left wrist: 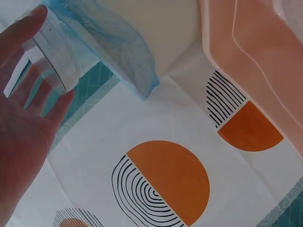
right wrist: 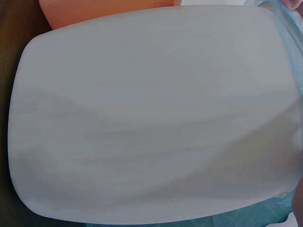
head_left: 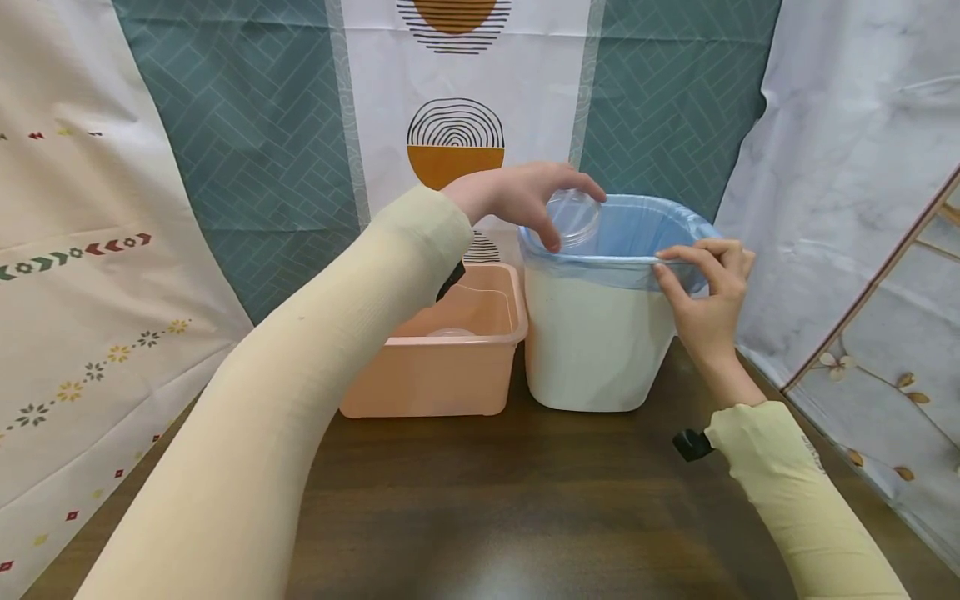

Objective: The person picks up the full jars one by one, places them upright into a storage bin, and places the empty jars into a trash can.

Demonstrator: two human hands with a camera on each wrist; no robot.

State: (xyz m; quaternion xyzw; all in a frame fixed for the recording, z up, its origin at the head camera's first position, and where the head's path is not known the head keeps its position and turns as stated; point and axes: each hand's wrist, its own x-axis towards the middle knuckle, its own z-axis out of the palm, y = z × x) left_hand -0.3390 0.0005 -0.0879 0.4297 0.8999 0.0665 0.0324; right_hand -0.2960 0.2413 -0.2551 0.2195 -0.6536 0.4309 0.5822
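Observation:
A clear plastic cup (head_left: 576,221) is gripped in my left hand (head_left: 521,198) at the left side of the bin's opening. In the left wrist view the cup (left wrist: 59,59) lies on its side between thumb and fingers, close to the blue liner (left wrist: 125,49). The white trash bin (head_left: 592,346) stands upright with a blue bag (head_left: 652,218) folded over its rim. At the front right of that rim, my right hand (head_left: 712,300) pinches the bag's edge between thumb and fingers. The bin's side (right wrist: 156,109) fills most of the right wrist view.
Left of the bin, close beside it, stands a peach plastic tub (head_left: 435,379) with a clear round item (head_left: 452,332) inside, partly seen. Both stand on a dark wooden table (head_left: 487,492). Patterned cloth (head_left: 255,125) hangs behind and at both sides.

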